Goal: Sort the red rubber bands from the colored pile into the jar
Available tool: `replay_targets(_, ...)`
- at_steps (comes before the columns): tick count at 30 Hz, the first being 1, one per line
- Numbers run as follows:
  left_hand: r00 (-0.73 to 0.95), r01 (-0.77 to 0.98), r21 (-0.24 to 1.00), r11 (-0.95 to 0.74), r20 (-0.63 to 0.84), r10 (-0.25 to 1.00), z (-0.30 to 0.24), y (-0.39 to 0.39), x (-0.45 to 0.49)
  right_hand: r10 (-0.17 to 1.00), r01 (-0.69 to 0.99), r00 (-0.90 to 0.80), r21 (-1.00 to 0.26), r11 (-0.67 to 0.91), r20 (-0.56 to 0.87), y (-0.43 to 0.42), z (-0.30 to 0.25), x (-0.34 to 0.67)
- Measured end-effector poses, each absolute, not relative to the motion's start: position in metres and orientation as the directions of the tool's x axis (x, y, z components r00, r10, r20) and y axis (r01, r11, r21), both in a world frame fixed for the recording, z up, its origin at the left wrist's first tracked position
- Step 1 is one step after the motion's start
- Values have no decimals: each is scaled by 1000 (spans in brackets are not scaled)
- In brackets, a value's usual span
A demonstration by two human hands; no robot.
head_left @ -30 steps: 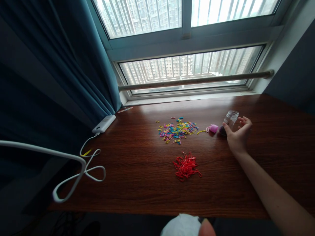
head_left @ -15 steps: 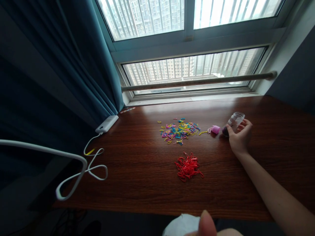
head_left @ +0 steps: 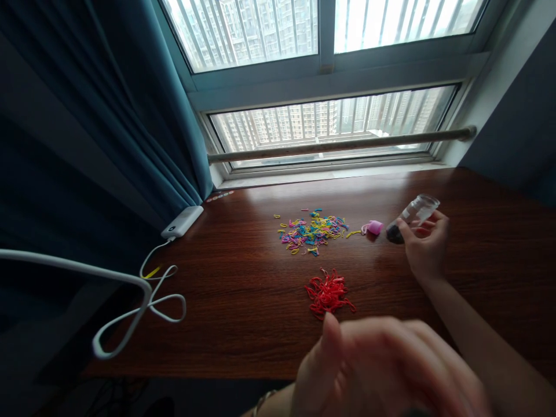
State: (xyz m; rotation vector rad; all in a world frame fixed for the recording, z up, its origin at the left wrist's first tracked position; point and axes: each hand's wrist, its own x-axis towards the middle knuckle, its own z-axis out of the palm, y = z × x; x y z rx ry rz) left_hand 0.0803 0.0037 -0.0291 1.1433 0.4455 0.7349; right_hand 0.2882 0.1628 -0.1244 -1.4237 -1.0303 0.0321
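Observation:
My right hand (head_left: 423,243) grips a small clear jar (head_left: 412,215), tilted, with its dark bottom end near the wooden table (head_left: 243,301). A pink lid (head_left: 374,227) lies just left of the jar. A pile of mixed-colour small rubber bands (head_left: 313,230) is spread left of the lid. A red pile of bands (head_left: 329,293) lies nearer to me. My left hand (head_left: 386,368) is raised close to the camera at the bottom, blurred, with fingers curled and nothing visible in them.
A white power bank (head_left: 182,221) sits at the table's left edge, with a white cable (head_left: 143,301) looping off it. A blue curtain (head_left: 130,104) hangs on the left. The window (head_left: 330,121) with a rail runs along the back.
My right hand closed on the jar and tilted it up off the table. My left hand rose into view from the bottom edge.

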Motion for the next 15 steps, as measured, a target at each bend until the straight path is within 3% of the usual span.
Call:
replay_targets(2, 528, -230, 972, -43, 162, 834, -34, 28, 72, 736, 378, 508, -883, 277, 448, 149, -111, 270)
replay_targets(5, 264, 194, 905, -378, 323, 909, -55, 69, 55, 946, 88, 165, -960, 267, 278, 130, -97, 234)
replay_targets(8, 326, 419, 762, -494, 381, 865, -82, 101, 33, 966, -19, -23, -966, 256, 257, 123, -95, 197)
replay_targets(11, 397, 469, 737, -486, 316, 862, -101, 121, 10, 952, 25, -84, -954, 297, 294, 128, -100, 174)
replay_targets(15, 364, 491, 684, -539, 401, 841, -118, 138, -17, 923, 36, -211, -941, 336, 321, 145, -109, 171)
